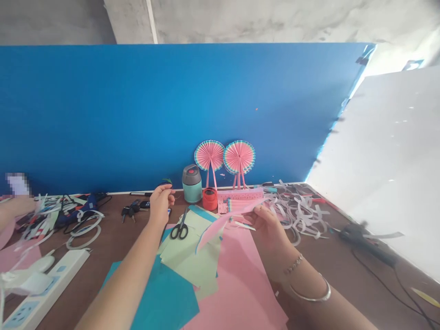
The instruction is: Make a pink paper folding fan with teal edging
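My right hand (270, 225) grips a curved piece of pink paper (220, 224) with a blue edge, held over the paper stack. A thin white strip (244, 225) shows just below its fingers. My left hand (161, 201) is raised with its fingers pinched together; what they hold, if anything, is too small to make out. Black-handled scissors (179, 229) lie on pale green sheets (192, 261), between my hands. Under these are pink sheets (240, 284) and teal sheets (165, 293). Two round pleated pink paper fans (209, 155) lean against the blue panel.
A teal flask (191, 185) and a red tape roll (210, 199) stand at the back. Curled white strips (305, 213) pile up on the right, near a black corded tool (367, 245). Keys (129, 211) and a power strip (48, 293) lie left. Another person's arm (13, 208) reaches in there.
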A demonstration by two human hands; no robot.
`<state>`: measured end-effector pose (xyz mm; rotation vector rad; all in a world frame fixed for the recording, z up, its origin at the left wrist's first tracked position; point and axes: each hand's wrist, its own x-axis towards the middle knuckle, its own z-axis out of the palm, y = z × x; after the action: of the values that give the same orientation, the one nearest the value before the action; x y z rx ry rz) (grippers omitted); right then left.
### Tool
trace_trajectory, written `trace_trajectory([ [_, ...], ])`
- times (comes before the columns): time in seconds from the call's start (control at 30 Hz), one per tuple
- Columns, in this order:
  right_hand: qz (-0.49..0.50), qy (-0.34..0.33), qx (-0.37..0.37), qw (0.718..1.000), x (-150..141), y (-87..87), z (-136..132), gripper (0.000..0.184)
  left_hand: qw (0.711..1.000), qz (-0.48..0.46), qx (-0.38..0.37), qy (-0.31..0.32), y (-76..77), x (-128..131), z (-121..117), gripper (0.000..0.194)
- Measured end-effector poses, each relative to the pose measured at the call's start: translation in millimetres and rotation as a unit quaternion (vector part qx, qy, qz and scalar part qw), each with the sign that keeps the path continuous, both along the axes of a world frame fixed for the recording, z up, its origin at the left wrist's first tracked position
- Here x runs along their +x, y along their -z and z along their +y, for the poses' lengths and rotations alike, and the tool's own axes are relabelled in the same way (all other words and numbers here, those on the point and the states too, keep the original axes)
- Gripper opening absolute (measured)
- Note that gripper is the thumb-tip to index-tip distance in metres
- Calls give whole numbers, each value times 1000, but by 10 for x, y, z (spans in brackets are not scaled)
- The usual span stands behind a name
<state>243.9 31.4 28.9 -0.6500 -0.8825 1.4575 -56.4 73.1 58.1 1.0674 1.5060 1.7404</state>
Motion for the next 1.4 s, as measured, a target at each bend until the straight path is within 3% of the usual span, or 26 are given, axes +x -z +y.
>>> trace_trajectory([
  [0.13, 14, -15, 3, 1000, 0, 145, 24, 12, 991, 103, -43, 75, 11, -108, -324, 19],
  [0.2, 24, -29, -7, 999, -25, 221, 46, 10, 966, 252, 5, 64, 166, -64, -477, 18],
  [0.27, 27, -46, -25, 998, -55, 270, 61, 11, 942, 329, 62, 18, 390, 48, -551, 19],
  [0.4, 27, -61, -44, 997, -67, 286, 37, 13, 928, 354, 115, -30, 788, 389, -422, 21],
  [0.53, 36, -55, -52, 996, 9, 299, 15, 9, 930, 345, 126, -20, 888, 678, -158, 22],
  [0.7, 38, -47, -48, 997, 77, 337, 49, 12, 935, 334, 117, 11, 721, 735, 26, 21],
  [0.83, 29, -3, -16, 999, 43, 230, -31, 10, 948, 303, 90, 38, 374, 635, -32, 21],
  [0.9, 0, 32, 10, 999, 15, 136, -108, 10, 948, 291, 84, 100, 155, 579, -190, 28],
  [1.0, -61, 71, 82, 992, -15, 28, -206, 8, 920, 240, 116, 288, -87, 504, -578, 56],
  [1.07, -151, 69, 145, 975, -22, 25, -240, 6, 893, 291, 108, 325, -102, 476, -860, 76],
  [1.17, -333, 27, 245, 910, -3, 150, -259, 4, 830, 434, 110, 332, 127, 489, -1166, 106],
  [1.2, -388, 8, 271, 881, 11, 216, -265, 7, 805, 485, 108, 323, 249, 504, -1222, 103],
  [1.27, -472, -32, 311, 824, 47, 354, -278, 14, 771, 554, 103, 297, 498, 539, -1271, 80],
  [1.33, -514, -57, 338, 787, 83, 468, -291, 18, 756, 582, 112, 278, 693, 567, -1265, 67],
  [1.4, -543, -65, 346, 762, 104, 534, -303, 22, 759, 585, 113, 261, 798, 584, -1243, 53],
])
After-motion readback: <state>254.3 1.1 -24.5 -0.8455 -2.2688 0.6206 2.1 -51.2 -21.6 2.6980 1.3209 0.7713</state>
